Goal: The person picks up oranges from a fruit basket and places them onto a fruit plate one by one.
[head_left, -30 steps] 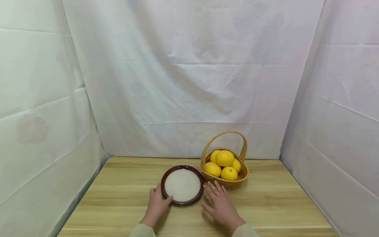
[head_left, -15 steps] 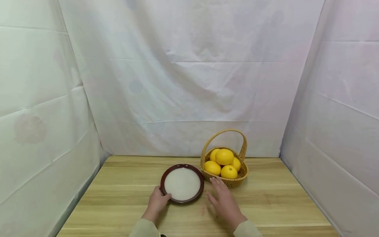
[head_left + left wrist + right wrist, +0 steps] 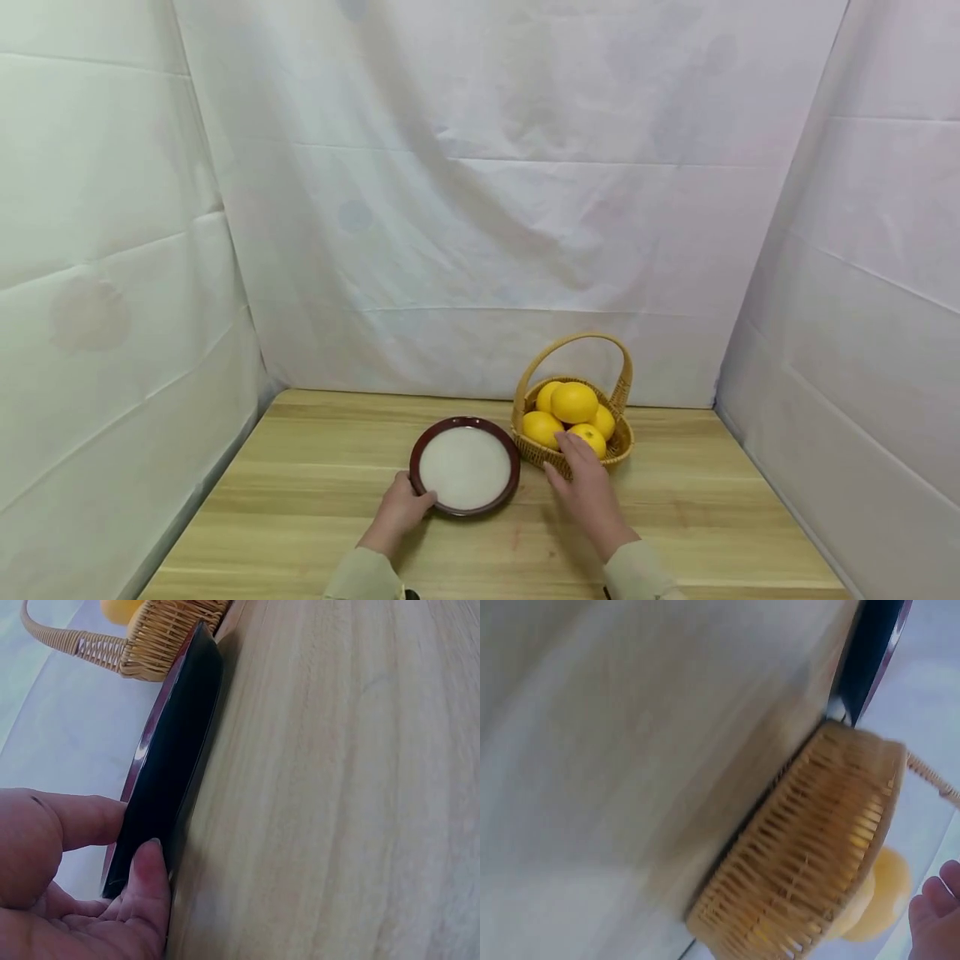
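A round plate (image 3: 463, 468) with a dark red-brown rim and pale centre lies on the table. My left hand (image 3: 401, 508) pinches its near left rim; the left wrist view shows thumb and fingers on either side of the dark plate edge (image 3: 169, 750). Right of the plate stands a wicker basket (image 3: 534, 451) with a tall arched handle, holding several yellow citrus fruits (image 3: 574, 403). My right hand (image 3: 594, 500) reaches over the basket's front rim, fingers extended and close to the front fruit (image 3: 597, 438). Whether it touches that fruit I cannot tell.
The wood-grain table (image 3: 315, 467) meets a white cloth backdrop (image 3: 480, 250) behind the basket. White cloth walls also close in the left (image 3: 112, 333) and right (image 3: 862, 333) sides. Plate and basket sit nearly side by side.
My right hand has moved forward and slightly right, from beside the plate to over the basket's front. My left hand stays at the plate's rim. The view has shifted slightly.
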